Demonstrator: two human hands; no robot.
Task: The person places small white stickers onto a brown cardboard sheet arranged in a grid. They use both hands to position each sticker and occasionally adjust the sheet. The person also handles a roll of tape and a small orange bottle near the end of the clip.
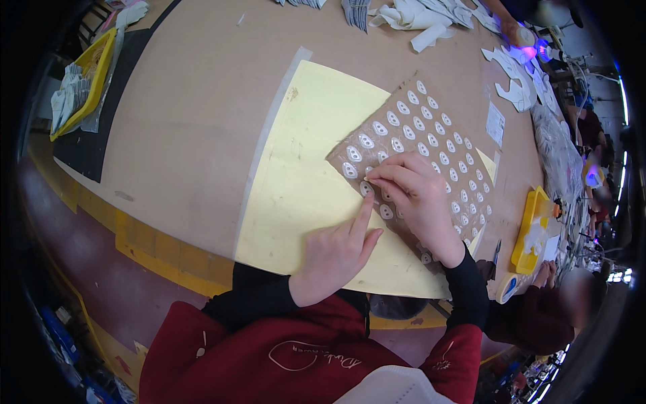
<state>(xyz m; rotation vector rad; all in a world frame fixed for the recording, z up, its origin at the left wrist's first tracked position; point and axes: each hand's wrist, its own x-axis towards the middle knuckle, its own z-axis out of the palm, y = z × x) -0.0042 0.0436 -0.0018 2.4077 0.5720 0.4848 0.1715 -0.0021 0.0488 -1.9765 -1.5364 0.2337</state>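
Note:
A brown sheet (405, 118), covered with rows of small white oval pieces with dark dots, lies slanted on a large pale yellow paper (296, 182). Beside its lower left edge is my left hand (333, 256), the index finger stretched out and its tip touching a white oval piece (365, 189). That hand holds nothing; its thumb stands apart. My right hand (420, 195) is over the sheet, thumb and fingertips pinched together close to the left index fingertip. Something tiny may be between them, too small to make out. The right hand hides several pieces.
A yellow bin (101, 77) with stacked light pieces stands far left. White cut pieces (431, 20) lie along the back. To the right are another yellow tray (528, 229), a dark pointed tool (496, 252), a round tub (508, 288) and people working nearby.

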